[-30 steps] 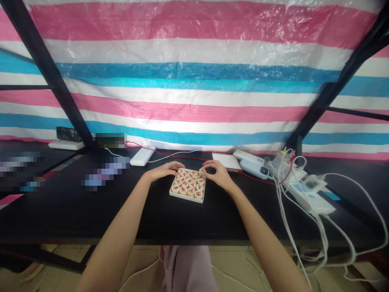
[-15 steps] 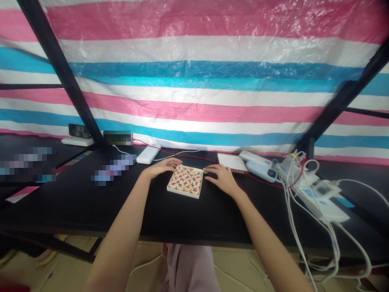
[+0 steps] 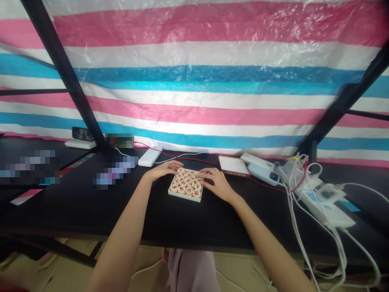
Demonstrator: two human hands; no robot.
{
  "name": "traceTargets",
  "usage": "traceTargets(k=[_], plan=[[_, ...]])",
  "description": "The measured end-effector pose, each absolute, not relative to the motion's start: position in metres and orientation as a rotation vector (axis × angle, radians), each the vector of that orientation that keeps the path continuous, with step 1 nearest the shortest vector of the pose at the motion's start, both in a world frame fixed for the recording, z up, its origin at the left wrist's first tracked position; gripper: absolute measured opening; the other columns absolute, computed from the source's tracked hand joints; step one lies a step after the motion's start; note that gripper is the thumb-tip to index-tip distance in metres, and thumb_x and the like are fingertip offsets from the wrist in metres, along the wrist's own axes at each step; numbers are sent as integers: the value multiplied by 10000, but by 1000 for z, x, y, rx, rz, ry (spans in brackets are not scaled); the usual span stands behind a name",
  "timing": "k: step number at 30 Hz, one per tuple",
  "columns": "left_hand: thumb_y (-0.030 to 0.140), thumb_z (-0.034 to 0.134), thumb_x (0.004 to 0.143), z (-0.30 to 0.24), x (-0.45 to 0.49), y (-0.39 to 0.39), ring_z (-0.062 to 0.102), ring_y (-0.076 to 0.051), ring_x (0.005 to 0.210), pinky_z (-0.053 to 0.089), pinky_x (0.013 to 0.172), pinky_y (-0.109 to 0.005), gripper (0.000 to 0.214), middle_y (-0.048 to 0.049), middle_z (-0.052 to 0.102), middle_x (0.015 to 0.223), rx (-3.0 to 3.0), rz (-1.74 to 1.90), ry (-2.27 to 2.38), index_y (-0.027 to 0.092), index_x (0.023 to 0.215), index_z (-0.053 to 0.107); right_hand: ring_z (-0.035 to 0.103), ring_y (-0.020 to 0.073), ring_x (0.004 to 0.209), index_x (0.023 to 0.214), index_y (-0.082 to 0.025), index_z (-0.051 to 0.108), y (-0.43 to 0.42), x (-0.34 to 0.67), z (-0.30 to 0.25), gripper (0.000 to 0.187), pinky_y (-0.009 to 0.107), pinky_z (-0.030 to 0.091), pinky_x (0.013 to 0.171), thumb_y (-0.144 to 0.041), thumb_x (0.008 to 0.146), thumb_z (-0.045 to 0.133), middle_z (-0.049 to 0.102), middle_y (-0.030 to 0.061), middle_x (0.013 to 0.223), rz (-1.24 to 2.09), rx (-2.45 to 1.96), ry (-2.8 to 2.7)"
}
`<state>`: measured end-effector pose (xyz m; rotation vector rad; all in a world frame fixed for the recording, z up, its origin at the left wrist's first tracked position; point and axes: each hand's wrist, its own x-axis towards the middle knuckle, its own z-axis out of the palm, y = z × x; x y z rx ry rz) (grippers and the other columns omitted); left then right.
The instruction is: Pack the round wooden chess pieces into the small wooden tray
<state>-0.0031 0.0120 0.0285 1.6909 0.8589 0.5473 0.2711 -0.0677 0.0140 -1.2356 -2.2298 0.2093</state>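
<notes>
Head view: chess-piece tray (image 3: 184, 196) lies between left fingers (image 3: 175, 164) and right fingers (image 3: 207, 175).

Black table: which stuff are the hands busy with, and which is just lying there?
In use: shallow white square tray, with left hand and right hand at its far corners; round wooden discs with red characters inside it.
Lying about: white slab-shaped power bank; flat white red-edged box; white power strip with tangled white cables.

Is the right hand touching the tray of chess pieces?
Touching. The head view shows the right hand with its fingertips lying over the far right corner of the tray, with no gap visible between them.
</notes>
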Motion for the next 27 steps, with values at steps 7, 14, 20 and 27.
traceTargets(k=[7,14,20,27], plan=[[235,636,696,25,-5,15,508,-234,1179,365,1008,-394,464,-66,618,1184,1700,539,850,210,1153,557,520,186,967,936,-252,648,-62,270,13,169,361,378,863,-337,790,644,627,22,1035,439,-1150,-2151],[230,630,706,23,-5,19,526,-226,1154,373,997,-382,454,-66,620,1170,1702,531,829,205,1152,553,557,139,745,825,-209,652,-62,263,8,154,268,412,696,-319,722,685,644,-3,804,656,-1070,-1936],[227,694,659,29,-10,15,559,-231,1102,398,965,-406,549,-84,635,1139,1669,506,864,196,1176,514,554,118,671,876,-194,657,-53,273,7,233,252,430,625,-365,719,640,667,30,903,637,-1206,-1630],[237,697,654,30,-14,12,583,-228,1068,395,967,-406,587,-77,644,1106,1670,527,907,203,1202,488,469,77,374,771,-163,625,-42,291,-6,168,205,374,371,-318,707,614,601,-10,583,737,-1387,-1595]])
